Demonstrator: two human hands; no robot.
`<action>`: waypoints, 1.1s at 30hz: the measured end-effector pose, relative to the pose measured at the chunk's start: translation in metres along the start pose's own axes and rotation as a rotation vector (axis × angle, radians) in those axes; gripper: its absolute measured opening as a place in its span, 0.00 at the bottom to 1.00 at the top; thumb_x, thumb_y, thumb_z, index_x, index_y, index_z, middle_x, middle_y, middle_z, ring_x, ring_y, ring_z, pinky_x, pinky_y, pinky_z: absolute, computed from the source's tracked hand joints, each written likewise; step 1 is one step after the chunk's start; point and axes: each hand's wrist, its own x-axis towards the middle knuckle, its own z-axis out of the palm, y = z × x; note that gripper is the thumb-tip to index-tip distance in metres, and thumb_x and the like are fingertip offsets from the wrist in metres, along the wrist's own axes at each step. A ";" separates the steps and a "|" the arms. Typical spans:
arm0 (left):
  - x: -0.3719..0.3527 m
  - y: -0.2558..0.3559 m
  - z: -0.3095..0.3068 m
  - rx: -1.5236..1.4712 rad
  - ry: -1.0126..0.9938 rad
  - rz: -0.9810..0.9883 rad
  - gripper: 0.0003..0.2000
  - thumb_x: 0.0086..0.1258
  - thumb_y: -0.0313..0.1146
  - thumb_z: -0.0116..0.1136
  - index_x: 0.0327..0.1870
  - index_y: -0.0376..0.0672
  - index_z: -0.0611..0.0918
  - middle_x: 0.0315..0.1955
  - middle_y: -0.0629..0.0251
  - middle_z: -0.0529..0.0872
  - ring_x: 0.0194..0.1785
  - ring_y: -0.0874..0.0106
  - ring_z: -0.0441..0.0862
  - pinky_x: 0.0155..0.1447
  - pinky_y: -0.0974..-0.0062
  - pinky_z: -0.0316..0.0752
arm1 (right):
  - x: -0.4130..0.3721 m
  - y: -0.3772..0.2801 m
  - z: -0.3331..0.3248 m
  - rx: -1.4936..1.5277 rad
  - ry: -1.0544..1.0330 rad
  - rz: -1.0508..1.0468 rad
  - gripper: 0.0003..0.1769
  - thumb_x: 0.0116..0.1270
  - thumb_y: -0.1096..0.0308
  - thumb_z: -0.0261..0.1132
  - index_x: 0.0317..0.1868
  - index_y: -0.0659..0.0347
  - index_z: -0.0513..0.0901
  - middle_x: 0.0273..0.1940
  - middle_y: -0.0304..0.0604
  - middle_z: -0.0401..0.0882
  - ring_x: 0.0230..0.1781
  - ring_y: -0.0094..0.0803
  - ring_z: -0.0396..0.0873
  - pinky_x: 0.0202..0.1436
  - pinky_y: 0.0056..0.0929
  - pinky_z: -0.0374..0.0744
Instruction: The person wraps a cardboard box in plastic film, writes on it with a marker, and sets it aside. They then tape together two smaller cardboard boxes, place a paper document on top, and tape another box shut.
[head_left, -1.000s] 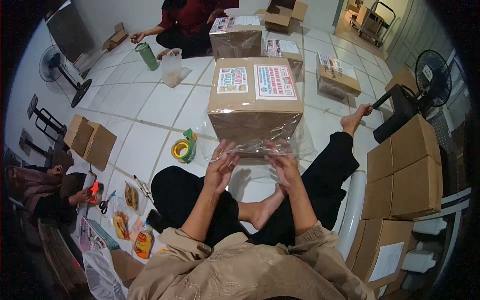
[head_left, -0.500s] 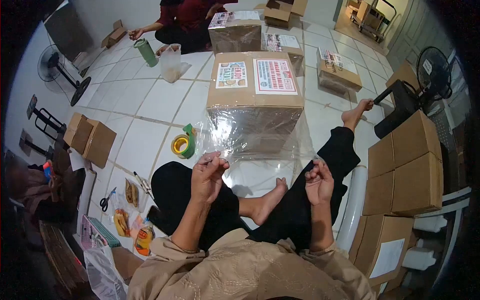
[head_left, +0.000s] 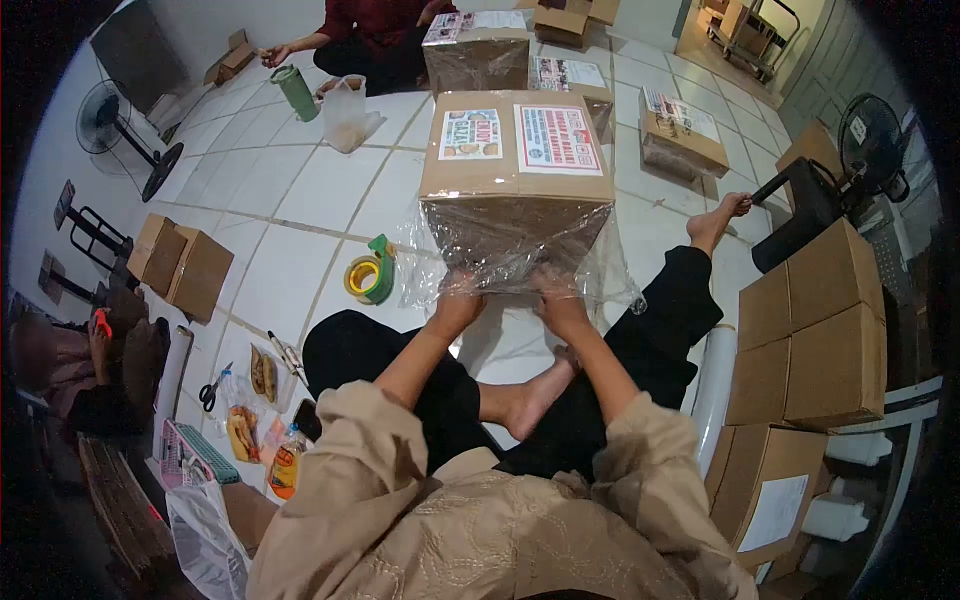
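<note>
A brown cardboard box (head_left: 515,185) with two printed labels on top stands on the tiles between my legs and the other boxes. Clear plastic film (head_left: 500,250) hangs loose and wrinkled over its near face and spreads past both sides. My left hand (head_left: 462,298) and my right hand (head_left: 556,292) are at the lower near side of the box, under or against the film. The fingers of both are hidden by the film and the box's lower edge. A green tape dispenser with yellow tape (head_left: 370,272) lies left of the box.
Wrapped boxes (head_left: 478,62) stand behind, another (head_left: 684,132) to the right. Cartons (head_left: 805,330) are stacked at right. At left lie scissors (head_left: 212,388), snack packs and a basket (head_left: 200,455). A person in dark red (head_left: 375,40) sits beyond, another at far left.
Both hands have moved forward and inward from the film's loose near edge to the box's lower near side. The film now hangs closer to the box.
</note>
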 end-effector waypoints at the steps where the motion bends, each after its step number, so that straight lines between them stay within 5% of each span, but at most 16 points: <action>1: 0.001 -0.008 0.010 0.004 0.013 0.003 0.16 0.56 0.23 0.55 0.47 0.44 0.81 0.47 0.57 0.82 0.53 0.63 0.78 0.55 0.68 0.70 | 0.001 0.010 0.002 -0.006 0.011 -0.006 0.20 0.60 0.72 0.55 0.54 0.62 0.74 0.54 0.51 0.75 0.52 0.45 0.76 0.57 0.41 0.73; 3: -0.009 -0.025 0.025 0.124 0.106 0.186 0.21 0.54 0.24 0.55 0.52 0.46 0.79 0.52 0.56 0.79 0.55 0.61 0.75 0.54 0.64 0.70 | -0.004 0.028 0.001 -0.137 -0.407 -0.040 0.21 0.59 0.69 0.55 0.55 0.57 0.75 0.57 0.53 0.72 0.58 0.49 0.70 0.61 0.42 0.69; 4: -0.013 -0.030 0.023 0.268 -0.008 0.167 0.24 0.56 0.28 0.56 0.58 0.47 0.74 0.59 0.57 0.72 0.62 0.62 0.68 0.62 0.61 0.64 | -0.016 0.034 0.001 -0.052 -0.497 0.071 0.22 0.62 0.64 0.55 0.57 0.55 0.74 0.61 0.53 0.68 0.63 0.46 0.64 0.66 0.43 0.61; 5: -0.021 -0.039 0.025 0.265 -0.010 0.164 0.24 0.56 0.28 0.56 0.58 0.47 0.74 0.59 0.57 0.72 0.62 0.62 0.68 0.62 0.61 0.64 | -0.030 0.039 0.002 -0.052 -0.502 0.069 0.22 0.62 0.64 0.55 0.57 0.55 0.74 0.61 0.53 0.68 0.63 0.46 0.64 0.66 0.43 0.61; 8: -0.046 -0.048 0.019 0.362 -0.234 0.187 0.33 0.58 0.41 0.57 0.68 0.53 0.64 0.63 0.58 0.66 0.70 0.58 0.55 0.74 0.61 0.40 | -0.056 0.052 0.017 -0.199 -0.347 -0.018 0.26 0.64 0.59 0.53 0.63 0.51 0.69 0.65 0.51 0.63 0.66 0.45 0.59 0.69 0.45 0.54; 10: -0.057 -0.049 0.005 0.378 -0.237 0.233 0.34 0.57 0.42 0.57 0.68 0.55 0.62 0.63 0.58 0.66 0.70 0.59 0.54 0.74 0.60 0.39 | -0.052 0.042 0.010 -0.243 -0.598 0.133 0.29 0.67 0.53 0.49 0.68 0.48 0.62 0.68 0.48 0.59 0.69 0.44 0.54 0.71 0.46 0.46; 13: -0.050 -0.071 0.017 0.518 -0.116 0.341 0.34 0.60 0.41 0.53 0.70 0.58 0.59 0.64 0.60 0.65 0.71 0.59 0.54 0.75 0.60 0.39 | -0.056 0.040 -0.008 -0.448 -0.657 -0.025 0.30 0.69 0.49 0.45 0.70 0.45 0.58 0.69 0.49 0.56 0.71 0.45 0.49 0.73 0.45 0.42; 16: -0.052 -0.072 0.012 0.523 -0.164 0.334 0.30 0.64 0.32 0.43 0.70 0.56 0.58 0.65 0.58 0.65 0.71 0.63 0.54 0.75 0.61 0.41 | -0.052 0.052 -0.003 -0.304 -0.786 0.040 0.30 0.70 0.48 0.42 0.70 0.45 0.57 0.71 0.48 0.52 0.73 0.45 0.43 0.74 0.43 0.37; 19: -0.044 -0.077 -0.012 0.450 -0.294 0.312 0.27 0.64 0.32 0.43 0.68 0.52 0.62 0.64 0.55 0.66 0.70 0.63 0.59 0.74 0.62 0.45 | -0.042 0.049 -0.027 -0.287 -0.820 0.016 0.29 0.71 0.49 0.42 0.70 0.44 0.57 0.72 0.46 0.49 0.74 0.44 0.40 0.75 0.43 0.35; 23: -0.041 -0.100 -0.016 0.250 -0.126 0.449 0.21 0.66 0.30 0.40 0.61 0.47 0.71 0.59 0.55 0.73 0.66 0.64 0.66 0.73 0.63 0.53 | -0.058 0.067 -0.013 -0.238 -0.688 -0.072 0.28 0.70 0.50 0.44 0.69 0.42 0.59 0.72 0.44 0.47 0.74 0.43 0.38 0.74 0.48 0.30; 28: -0.034 -0.094 -0.020 0.273 -0.153 0.468 0.20 0.66 0.31 0.41 0.60 0.45 0.71 0.59 0.56 0.73 0.66 0.64 0.66 0.73 0.64 0.53 | -0.045 0.054 -0.019 -0.123 -0.646 -0.012 0.30 0.65 0.58 0.54 0.68 0.48 0.63 0.69 0.47 0.56 0.73 0.43 0.47 0.74 0.48 0.36; 30: -0.040 -0.088 -0.011 0.398 -0.091 0.459 0.18 0.67 0.32 0.43 0.58 0.42 0.73 0.57 0.54 0.75 0.64 0.62 0.69 0.72 0.64 0.54 | -0.037 0.033 -0.016 -0.315 -0.767 0.046 0.30 0.59 0.66 0.57 0.65 0.58 0.66 0.63 0.51 0.66 0.67 0.45 0.60 0.73 0.48 0.48; 33: -0.044 -0.075 -0.013 0.338 -0.196 0.432 0.16 0.66 0.32 0.45 0.54 0.40 0.75 0.54 0.52 0.76 0.61 0.61 0.71 0.70 0.64 0.58 | -0.029 -0.004 0.013 -0.218 -0.559 -0.025 0.30 0.59 0.63 0.58 0.62 0.62 0.68 0.63 0.51 0.65 0.66 0.42 0.62 0.70 0.46 0.54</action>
